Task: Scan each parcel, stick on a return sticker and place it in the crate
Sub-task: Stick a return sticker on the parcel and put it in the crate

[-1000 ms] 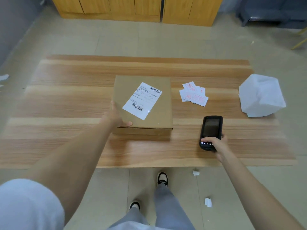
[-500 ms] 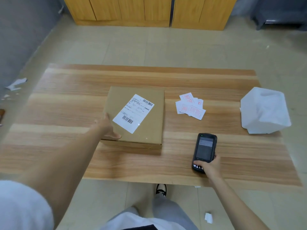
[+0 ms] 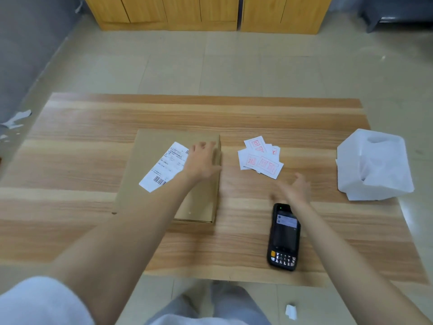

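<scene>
A flat brown cardboard parcel (image 3: 150, 174) with a white shipping label (image 3: 165, 170) lies on the wooden table (image 3: 82, 141). My left hand (image 3: 201, 161) rests open on the parcel's right part, fingers spread, covering the label's right end. A black handheld scanner (image 3: 284, 236) lies on the table near the front edge, screen up. My right hand (image 3: 294, 190) hovers open just beyond the scanner, blurred, holding nothing. A small pile of white return stickers with red print (image 3: 260, 160) lies between the parcel and the right hand. No crate is in view.
A crumpled white plastic bag (image 3: 375, 165) sits at the table's right edge. Wooden cabinets (image 3: 206, 12) stand at the back across the tiled floor. Paper scraps (image 3: 290, 311) lie on the floor near my legs and at the far left.
My right hand has let go of the scanner, which now lies on the table, and has moved forward. My left hand slid from the parcel's near left corner to its right part.
</scene>
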Tool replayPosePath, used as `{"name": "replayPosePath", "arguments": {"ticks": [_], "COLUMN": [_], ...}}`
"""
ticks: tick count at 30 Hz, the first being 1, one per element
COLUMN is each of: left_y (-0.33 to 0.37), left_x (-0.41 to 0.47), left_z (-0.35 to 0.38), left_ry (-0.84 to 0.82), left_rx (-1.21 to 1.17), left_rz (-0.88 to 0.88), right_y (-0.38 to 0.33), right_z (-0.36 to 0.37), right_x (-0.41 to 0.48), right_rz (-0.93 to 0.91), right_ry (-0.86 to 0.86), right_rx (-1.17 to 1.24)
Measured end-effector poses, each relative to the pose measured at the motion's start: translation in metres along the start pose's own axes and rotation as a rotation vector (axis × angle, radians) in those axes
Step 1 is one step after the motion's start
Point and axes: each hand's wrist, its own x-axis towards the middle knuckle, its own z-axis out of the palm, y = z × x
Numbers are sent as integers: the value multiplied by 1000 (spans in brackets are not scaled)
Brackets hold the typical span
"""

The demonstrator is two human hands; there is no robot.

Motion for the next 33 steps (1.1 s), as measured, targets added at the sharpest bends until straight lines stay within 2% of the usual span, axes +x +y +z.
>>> {"name": "replayPosePath", "arguments": {"ticks": [6,11,18,22,25,28,33], "left_y": [33,36,34,37,42,55,73], "left_x": [41,53,49,42,35,23,-3], "left_z": [31,38,40,30,23,15,-7], "left_ry": [-6,-6,-38,-68,-119,-158,-92], "left_rx": [212,296,318,185,-13,-266,-601], "left_rz": [102,150,148,191,222,236,388], "right_y": [-20,-12,-7,-16,-33,-57,-96], "right_z": [14,22,21,16,14,12,-3], "right_x": [45,57,60,44,21,-5,-52], "right_rz": [-36,-82,-180,-178,-155,-114,-94], "right_ry": [-87,-54,-18,-27,-24,-84,-234], "right_rx": [-165,-313,-253,-38,180,464,772]}}
